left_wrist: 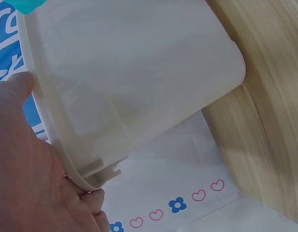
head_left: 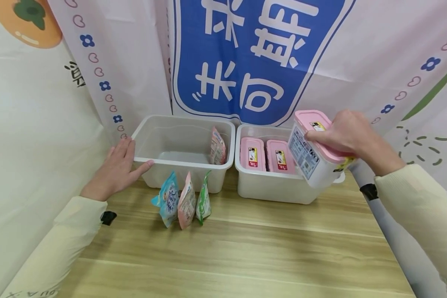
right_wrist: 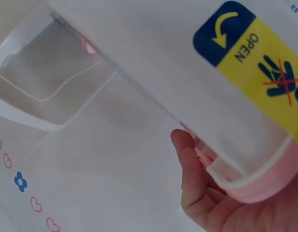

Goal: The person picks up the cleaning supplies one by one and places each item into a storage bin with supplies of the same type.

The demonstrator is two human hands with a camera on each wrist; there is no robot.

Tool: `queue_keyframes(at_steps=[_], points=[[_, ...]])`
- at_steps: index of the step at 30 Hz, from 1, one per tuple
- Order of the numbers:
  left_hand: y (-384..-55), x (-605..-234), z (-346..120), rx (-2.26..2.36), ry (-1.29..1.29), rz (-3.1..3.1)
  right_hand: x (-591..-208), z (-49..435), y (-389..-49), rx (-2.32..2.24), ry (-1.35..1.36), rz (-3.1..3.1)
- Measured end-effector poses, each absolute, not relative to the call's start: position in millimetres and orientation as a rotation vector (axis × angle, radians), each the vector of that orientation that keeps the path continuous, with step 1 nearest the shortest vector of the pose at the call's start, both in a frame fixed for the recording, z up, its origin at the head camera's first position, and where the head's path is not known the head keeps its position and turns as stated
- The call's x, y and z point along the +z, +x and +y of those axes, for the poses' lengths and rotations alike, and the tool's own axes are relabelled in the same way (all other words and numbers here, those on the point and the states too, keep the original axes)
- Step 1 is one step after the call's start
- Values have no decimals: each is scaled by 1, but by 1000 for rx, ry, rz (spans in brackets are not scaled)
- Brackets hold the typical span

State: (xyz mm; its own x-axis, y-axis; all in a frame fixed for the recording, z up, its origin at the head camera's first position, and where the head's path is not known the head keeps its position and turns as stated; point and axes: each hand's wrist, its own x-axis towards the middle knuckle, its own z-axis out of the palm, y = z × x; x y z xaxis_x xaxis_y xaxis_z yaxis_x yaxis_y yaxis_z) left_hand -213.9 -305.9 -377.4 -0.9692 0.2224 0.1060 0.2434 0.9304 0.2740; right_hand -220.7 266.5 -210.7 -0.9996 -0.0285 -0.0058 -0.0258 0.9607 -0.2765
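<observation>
My right hand (head_left: 344,132) grips a white plastic tub with a pink lid (head_left: 313,159) by its lid end, tilted over the right end of the right-hand white bin (head_left: 275,182). In the right wrist view, the yellow warning label (right_wrist: 279,75) faces the camera, with my fingers along the pink lid's edge. Two more pink-lidded tubs (head_left: 252,154) stand inside that bin. At the left-hand white bin (head_left: 182,165), my left hand (head_left: 115,169) rests on the left corner, fingers extended along the end and thumb on the front rim. A pink pouch (head_left: 217,147) stands inside.
In front of the left bin, a blue pouch (head_left: 169,200), a pink pouch (head_left: 186,203) and a green pouch (head_left: 203,200) stand in a row on the wooden table (head_left: 223,256). A printed cloth (head_left: 134,62) hangs close behind both bins.
</observation>
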Motion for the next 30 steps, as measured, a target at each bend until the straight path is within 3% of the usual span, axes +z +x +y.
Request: queue_keyframes(at_steps=[30], points=[[-214,-376,-307,-443,-345,-3025,-242,279,-268,-505,198,3126]])
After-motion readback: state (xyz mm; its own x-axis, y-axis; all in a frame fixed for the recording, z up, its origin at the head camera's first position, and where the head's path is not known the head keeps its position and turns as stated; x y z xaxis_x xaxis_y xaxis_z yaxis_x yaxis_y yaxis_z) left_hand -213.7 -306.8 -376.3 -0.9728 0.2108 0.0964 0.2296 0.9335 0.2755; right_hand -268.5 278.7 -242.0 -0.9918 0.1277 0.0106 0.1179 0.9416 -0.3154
